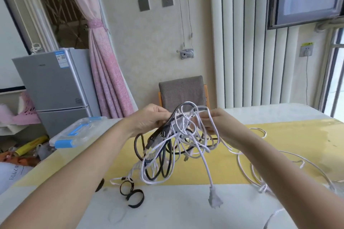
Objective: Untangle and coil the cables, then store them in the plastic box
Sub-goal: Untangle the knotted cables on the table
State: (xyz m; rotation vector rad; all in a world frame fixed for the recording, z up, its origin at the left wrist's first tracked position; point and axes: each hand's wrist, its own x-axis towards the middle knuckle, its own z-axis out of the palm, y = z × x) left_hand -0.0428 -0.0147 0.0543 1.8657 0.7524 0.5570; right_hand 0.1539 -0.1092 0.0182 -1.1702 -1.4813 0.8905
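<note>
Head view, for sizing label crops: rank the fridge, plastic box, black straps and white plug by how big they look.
1. fridge
2. plastic box
3. black straps and white plug: nearly alike, so not ranked. Both are closest to the camera, so their true size against the others is unsure.

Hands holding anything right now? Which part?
Yes. Both grip the cable tangle near its top: left hand on black-and-white loops, right hand on white strands. The white plug hangs unheld.
</note>
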